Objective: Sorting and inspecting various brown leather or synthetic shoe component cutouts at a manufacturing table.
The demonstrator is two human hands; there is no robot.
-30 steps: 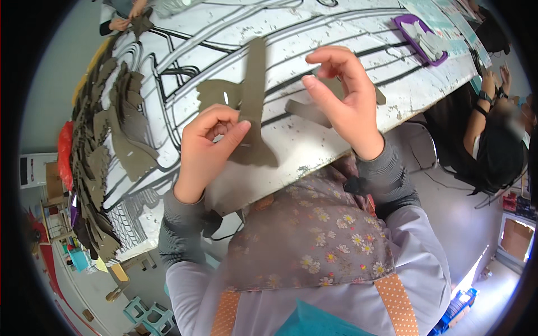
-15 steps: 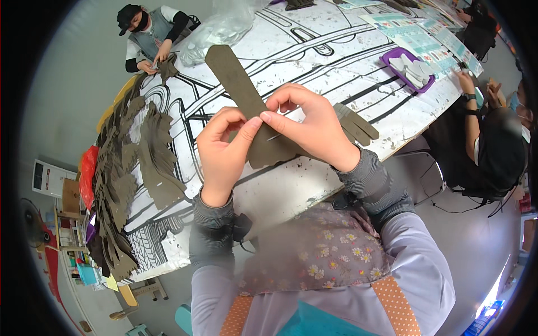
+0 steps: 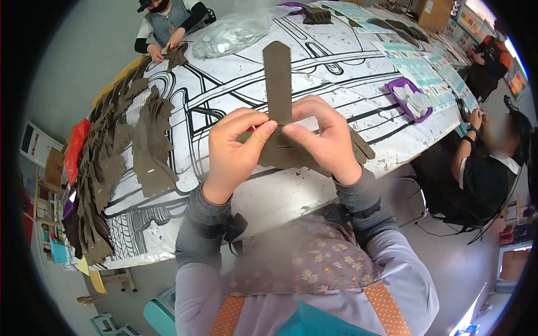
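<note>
My left hand (image 3: 235, 150) pinches a flat olive-brown cut piece (image 3: 278, 81), perhaps fabric, between thumb and fingers. My right hand (image 3: 327, 135) is closed on the same piece just to the right, its thumb close to the left one. A long tab with a clipped, pointed end rises straight up from between the hands. Below the fingers the piece widens, with a short slit showing; the hands cover part of it. Beside my right wrist, another olive-brown piece (image 3: 362, 147) with finger-like strips lies on the table, partly hidden.
Piles of olive-brown pieces (image 3: 154, 147) cover the left of the white, black-lined table (image 3: 235, 84). A clear plastic bag (image 3: 232, 40) lies at the back. A purple tray (image 3: 424, 116) of whitish pieces sits at right, near printed sheets (image 3: 412, 57). Co-workers (image 3: 171, 25) are at left and right.
The tab has swung from leaning left to upright. My right thumb has drawn slightly away from the left one. The view has shifted, and the person on the right has lowered a raised hand.
</note>
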